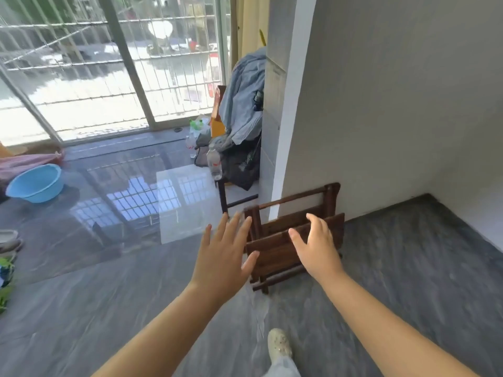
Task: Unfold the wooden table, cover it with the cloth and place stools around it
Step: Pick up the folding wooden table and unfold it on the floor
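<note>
A dark brown folded wooden table stands on the grey floor against the foot of a white wall corner, its slatted panels upright. My left hand is stretched out with spread fingers just left of the folded table, apart from it. My right hand reaches over the table's front panel with fingers extended, at or just above its top edge; contact cannot be told. Neither hand holds anything. No cloth for the table or stools can be picked out.
Behind the table a chair carries a heap of grey-blue clothes, with plastic bottles beside it. A blue basin lies at the left. Barred glass doors fill the back. My shoe is below.
</note>
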A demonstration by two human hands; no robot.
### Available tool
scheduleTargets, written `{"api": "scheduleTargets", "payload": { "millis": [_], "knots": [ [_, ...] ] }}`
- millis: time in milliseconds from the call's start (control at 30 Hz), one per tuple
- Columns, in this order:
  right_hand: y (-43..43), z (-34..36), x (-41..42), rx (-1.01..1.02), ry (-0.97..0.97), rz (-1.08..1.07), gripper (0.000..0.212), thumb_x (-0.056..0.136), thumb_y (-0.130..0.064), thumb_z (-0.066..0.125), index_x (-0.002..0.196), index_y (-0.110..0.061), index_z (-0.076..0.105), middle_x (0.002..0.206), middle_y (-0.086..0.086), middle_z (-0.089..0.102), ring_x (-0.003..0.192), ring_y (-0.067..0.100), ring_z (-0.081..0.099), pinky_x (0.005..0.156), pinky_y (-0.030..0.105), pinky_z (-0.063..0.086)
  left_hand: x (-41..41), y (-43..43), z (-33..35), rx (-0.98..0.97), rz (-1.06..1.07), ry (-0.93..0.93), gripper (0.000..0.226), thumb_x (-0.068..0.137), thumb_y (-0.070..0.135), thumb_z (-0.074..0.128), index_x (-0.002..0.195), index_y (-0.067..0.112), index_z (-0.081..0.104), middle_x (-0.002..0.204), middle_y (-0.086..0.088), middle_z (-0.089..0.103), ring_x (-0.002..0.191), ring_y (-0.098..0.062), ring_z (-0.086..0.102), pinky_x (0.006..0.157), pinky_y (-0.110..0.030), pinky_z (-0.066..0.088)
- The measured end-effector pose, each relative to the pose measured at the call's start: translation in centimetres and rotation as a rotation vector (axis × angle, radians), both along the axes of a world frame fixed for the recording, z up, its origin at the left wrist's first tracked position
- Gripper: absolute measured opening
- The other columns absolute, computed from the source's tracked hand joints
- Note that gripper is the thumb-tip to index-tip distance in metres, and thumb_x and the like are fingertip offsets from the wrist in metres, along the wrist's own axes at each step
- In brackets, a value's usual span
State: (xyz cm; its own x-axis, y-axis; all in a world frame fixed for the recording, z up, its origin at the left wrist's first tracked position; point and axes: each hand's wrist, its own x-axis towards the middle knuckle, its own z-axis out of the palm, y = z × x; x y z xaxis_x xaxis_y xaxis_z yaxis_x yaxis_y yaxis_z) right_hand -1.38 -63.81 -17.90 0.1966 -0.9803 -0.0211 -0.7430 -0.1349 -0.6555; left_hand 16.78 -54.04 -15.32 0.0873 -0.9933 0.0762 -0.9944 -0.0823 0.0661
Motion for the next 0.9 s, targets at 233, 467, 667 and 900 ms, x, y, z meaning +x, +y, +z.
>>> {"api": "scheduleTargets", "payload": {
  "millis": [233, 467, 667, 900],
  "knots": [
    [-21.8, -11.0, 2.3, 0.168, -0.027, -0.065, 0.059, 0.095, -0.038, 0.052, 0.143, -0.009, 0.034, 0.147, 0.009, 0.038, 0.135, 0.024, 0.036, 0.108, 0.036, 0.034, 2.6, -19.5, -12.5, 0.148, 0.074, 0.068, 0.071, 0.094, 0.058, 0.02, 0.149, 0.025, -0.01, 0.159, 0.0, -0.005, 0.146, -0.022, -0.008, 0.118, -0.045, 0.002],
    [-32.3, -23.2, 6.0, 0.496, -0.214, -0.262, 0.054, 0.096, -0.033, 0.051, 0.142, -0.01, 0.036, 0.145, 0.007, 0.042, 0.129, 0.023, 0.045, 0.098, 0.029, 0.036, 4.7, -31.2, -23.7, 0.203, 0.077, 0.097, 0.069, 0.095, 0.052, 0.026, 0.15, 0.025, -0.006, 0.16, -0.002, -0.001, 0.146, -0.025, -0.005, 0.117, -0.045, 0.001],
    [-36.6, -30.6, 8.1, 0.761, -0.608, -0.457, 0.048, 0.098, -0.02, 0.049, 0.143, -0.008, 0.036, 0.122, 0.006, 0.057, 0.112, 0.021, 0.055, 0.107, 0.041, 0.042, 5.9, -35.7, -32.0, 0.273, 0.034, 0.088, 0.067, 0.097, 0.047, 0.033, 0.15, 0.028, -0.002, 0.16, -0.004, 0.004, 0.146, -0.028, -0.001, 0.115, -0.045, -0.001],
    [-39.5, -34.9, 8.9, 0.974, -0.949, -0.574, 0.038, 0.099, -0.015, 0.048, 0.135, -0.003, 0.044, 0.136, 0.02, 0.051, 0.128, 0.032, 0.049, 0.107, 0.042, 0.039, 7.2, -37.0, -37.7, 0.31, 0.057, 0.087, 0.068, 0.095, 0.041, 0.04, 0.15, 0.025, 0.003, 0.158, -0.005, 0.012, 0.145, -0.027, 0.009, 0.116, -0.044, 0.009]
  ]
}}
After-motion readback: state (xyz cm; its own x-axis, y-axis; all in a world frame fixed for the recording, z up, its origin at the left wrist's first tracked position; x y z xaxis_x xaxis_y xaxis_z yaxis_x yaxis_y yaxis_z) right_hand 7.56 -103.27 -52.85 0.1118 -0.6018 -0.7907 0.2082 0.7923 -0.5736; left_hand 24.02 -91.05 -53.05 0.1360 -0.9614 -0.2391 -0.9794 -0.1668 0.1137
